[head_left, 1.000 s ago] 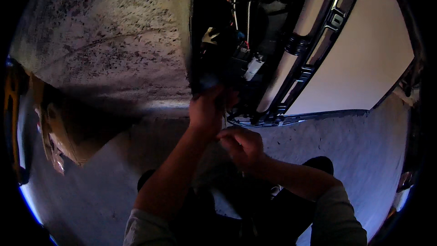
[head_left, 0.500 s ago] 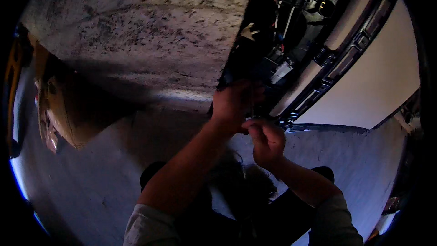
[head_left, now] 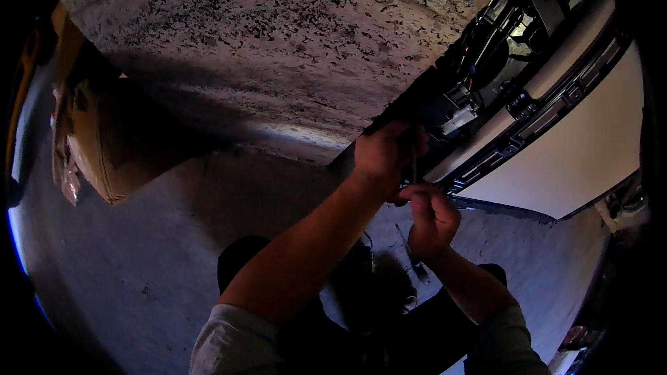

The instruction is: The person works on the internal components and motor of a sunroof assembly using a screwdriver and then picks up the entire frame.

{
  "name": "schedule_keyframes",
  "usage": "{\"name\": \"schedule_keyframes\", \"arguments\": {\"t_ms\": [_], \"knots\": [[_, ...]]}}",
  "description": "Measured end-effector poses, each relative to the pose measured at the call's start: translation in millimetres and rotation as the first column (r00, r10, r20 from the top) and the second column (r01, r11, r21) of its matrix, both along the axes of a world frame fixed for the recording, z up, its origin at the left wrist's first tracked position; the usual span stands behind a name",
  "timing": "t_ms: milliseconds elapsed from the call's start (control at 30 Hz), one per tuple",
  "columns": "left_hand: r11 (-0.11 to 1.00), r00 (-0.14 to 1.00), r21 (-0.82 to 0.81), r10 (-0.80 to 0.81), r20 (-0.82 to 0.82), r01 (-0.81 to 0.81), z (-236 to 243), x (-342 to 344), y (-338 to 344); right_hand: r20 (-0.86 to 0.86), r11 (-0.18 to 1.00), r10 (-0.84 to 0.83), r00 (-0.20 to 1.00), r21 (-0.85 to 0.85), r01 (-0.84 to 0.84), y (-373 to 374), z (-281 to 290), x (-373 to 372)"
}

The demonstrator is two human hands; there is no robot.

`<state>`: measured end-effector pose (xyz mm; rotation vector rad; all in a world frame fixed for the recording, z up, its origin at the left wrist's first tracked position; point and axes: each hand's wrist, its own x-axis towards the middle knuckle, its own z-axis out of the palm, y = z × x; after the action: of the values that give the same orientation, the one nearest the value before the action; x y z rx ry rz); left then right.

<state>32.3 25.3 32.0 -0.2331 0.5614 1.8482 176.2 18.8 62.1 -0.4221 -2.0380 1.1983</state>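
Note:
My left hand point(head_left: 382, 156) has its fingers curled at the lower edge of a dark cavity with cables and fittings point(head_left: 493, 48); what they grip is hidden in shadow. A thin pale rod or wire point(head_left: 415, 164) runs down from it to my right hand point(head_left: 432, 222), which is closed with thumb and forefinger on its lower end. Right of the cavity are a padded pale strip point(head_left: 566, 52) with black trim and a cream panel point(head_left: 577, 142), apparently vehicle parts. A pale white cylindrical fitting point(head_left: 458, 119) sits in the cavity just above my hands.
A speckled rough surface point(head_left: 250, 42) spans the upper left. A torn cardboard piece point(head_left: 118, 146) with plastic lies at the left, beside a yellow object point(head_left: 24, 83) at the rim. Below are the concrete floor point(head_left: 153, 264), my legs and a long dark object point(head_left: 419, 267) under my right hand.
The camera's view has turned, so the cavity and panel now appear further right and more slanted. Both my hands appear further right, staying at the cavity's lower end with the thin rod between them.

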Motion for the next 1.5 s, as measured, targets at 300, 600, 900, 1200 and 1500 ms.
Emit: {"name": "schedule_keyframes", "arguments": {"t_ms": [300,600,900,1200,1500], "knots": [[0.999,0.999,-0.025,-0.043,-0.014,0.043,12,-2,-1,0.033,1.0,-0.002,0.999,-0.008,0.002,2,0,1],[0.999,0.986,0.033,-0.018,-0.166,0.024,10,0,-2,-0.041,0.999,0.019,0.999,-0.05,-0.021,5,6,-5],[0.998,0.992,-0.004,-0.065,-0.105,0.065,21,-1,-5,-0.11,0.931,0.134,0.985,-0.327,-0.163,17,9,-2],[0.998,1.0,0.058,-0.006,0.027,0.004,6,-1,-5,-0.011,0.892,0.384,0.923,-0.253,-0.374,39,18,-5],[0.998,0.983,0.055,-0.004,-0.185,0.015,-6,0,-3,0.302,0.867,0.112,0.947,0.435,-0.242,51,29,3]]}}
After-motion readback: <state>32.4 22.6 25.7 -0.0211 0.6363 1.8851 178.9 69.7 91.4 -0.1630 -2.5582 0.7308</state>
